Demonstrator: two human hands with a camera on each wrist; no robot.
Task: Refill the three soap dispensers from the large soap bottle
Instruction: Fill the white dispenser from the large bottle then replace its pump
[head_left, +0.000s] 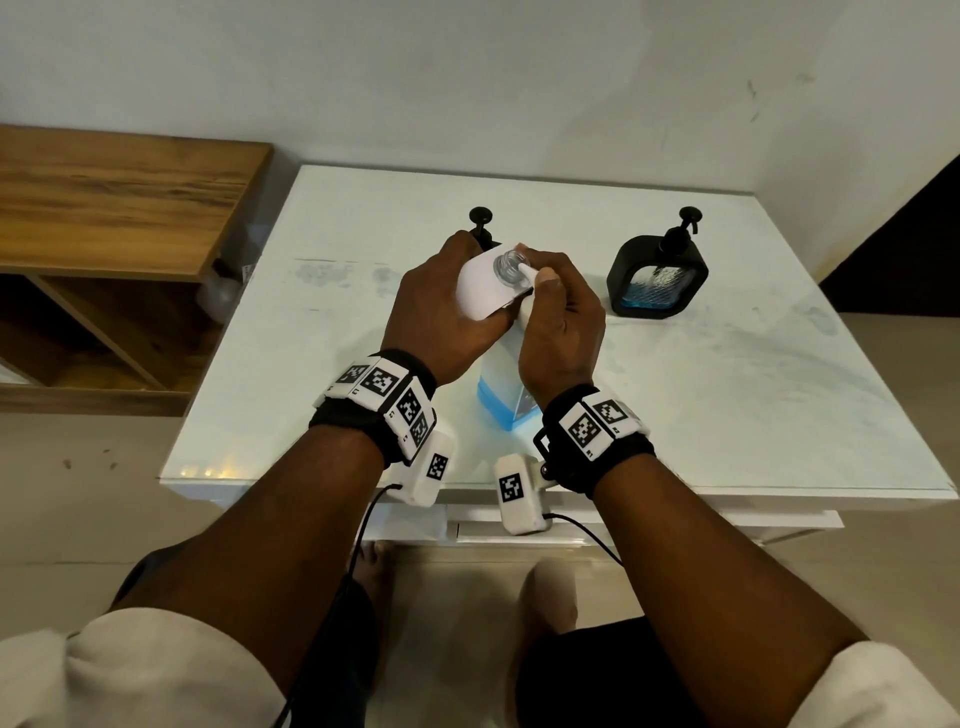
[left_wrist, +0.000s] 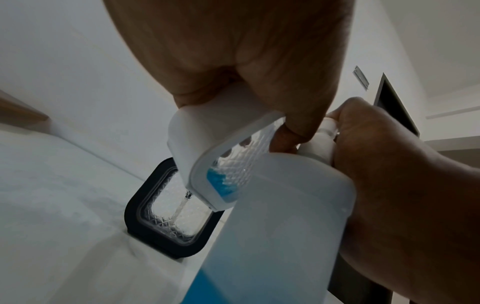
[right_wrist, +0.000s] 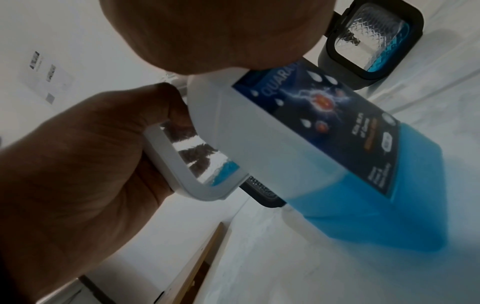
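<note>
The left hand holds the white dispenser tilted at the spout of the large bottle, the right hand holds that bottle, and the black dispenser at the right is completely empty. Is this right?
Not quite. The black dispenser at the right is not empty: the head view shows blue soap in its lower part. The rest holds: left hand on the white dispenser, right hand on the large bottle.

White dispenser (head_left: 485, 283) in left hand (head_left: 439, 306)
</note>
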